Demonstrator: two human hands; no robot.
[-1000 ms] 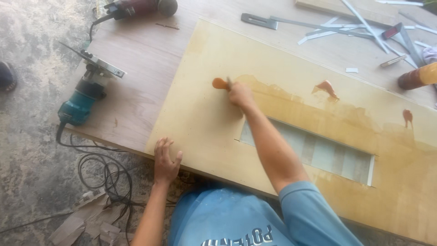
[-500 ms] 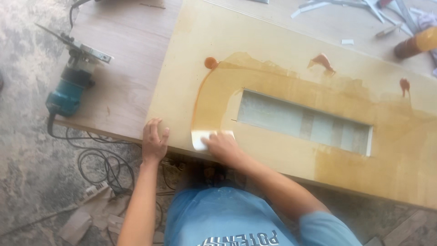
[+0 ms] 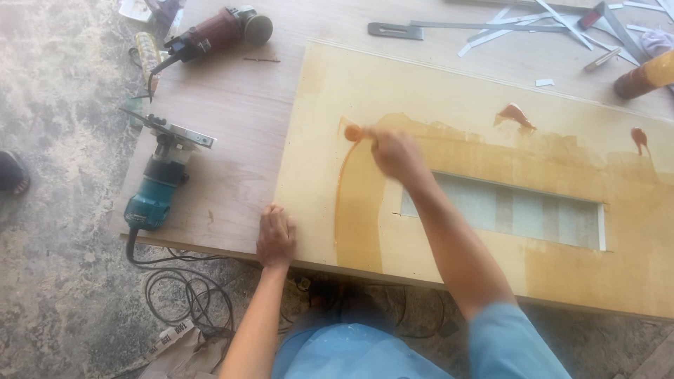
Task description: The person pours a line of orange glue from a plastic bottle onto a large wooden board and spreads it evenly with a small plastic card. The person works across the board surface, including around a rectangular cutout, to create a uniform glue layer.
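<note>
Two hands are used: the left hand lies flat, fingers released, on the near edge of the pale board; farther, the right hand is clenched on a spreader, hardly visible, at the wet glue. Stiff and heavy the board is judged, slippery where coated; dry edges should be gripped.

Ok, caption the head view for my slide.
Right hand spreads amber glue across pale yellow panel; left hand steadies its edge.

Pale yellow panel of smooth matt board, streaked with wet, glossy amber glue. Beneath, wood-grain plywood sheet, matt. Teal plastic-bodied trimmer with bright metal base. Thin metal strips. Rough, mottled concrete floor.
</note>
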